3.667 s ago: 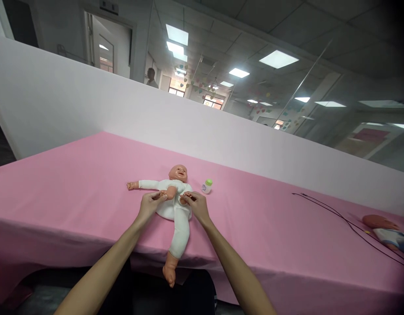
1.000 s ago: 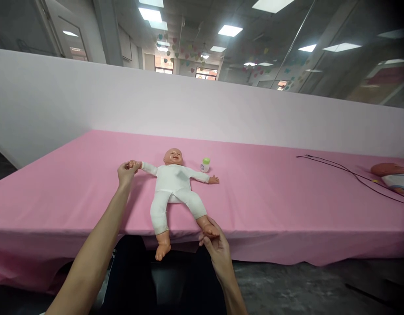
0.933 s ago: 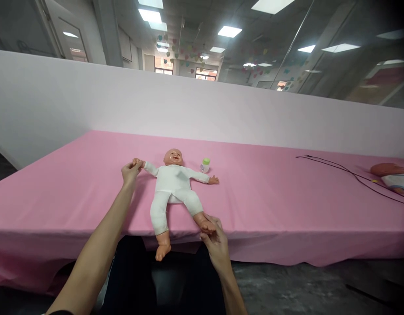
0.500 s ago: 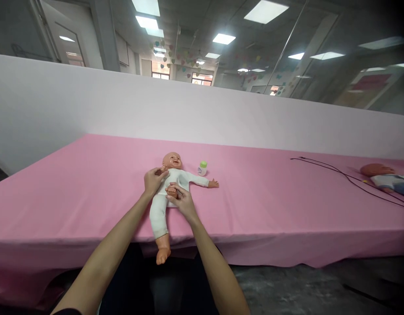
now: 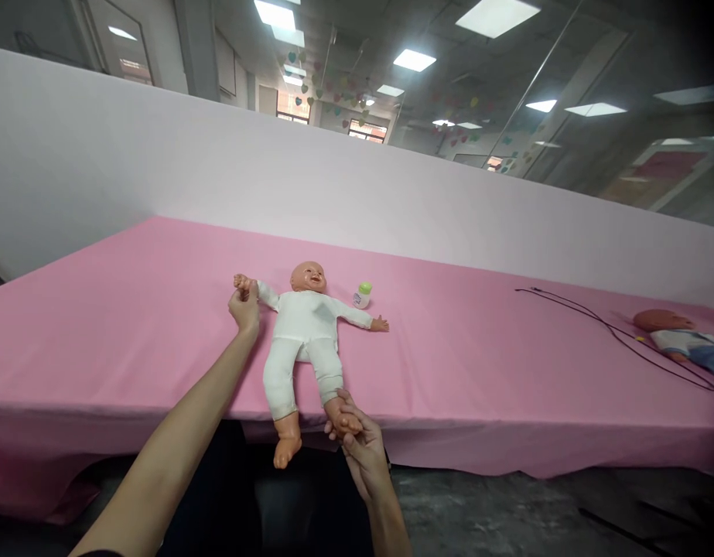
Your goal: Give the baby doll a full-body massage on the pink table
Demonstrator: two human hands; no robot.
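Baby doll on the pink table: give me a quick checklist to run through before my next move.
Baby doll lying on its back on the pink-covered table: ok.
Left hand gripping the doll's hand: ok.
Right hand gripping the doll's foot: ok.
Doll's free foot resting on the tabletop: not ok, it hangs past the table edge.
Green-capped bottle apart from the doll's arm: ok.
Doll's joints moving freely: cannot tell.
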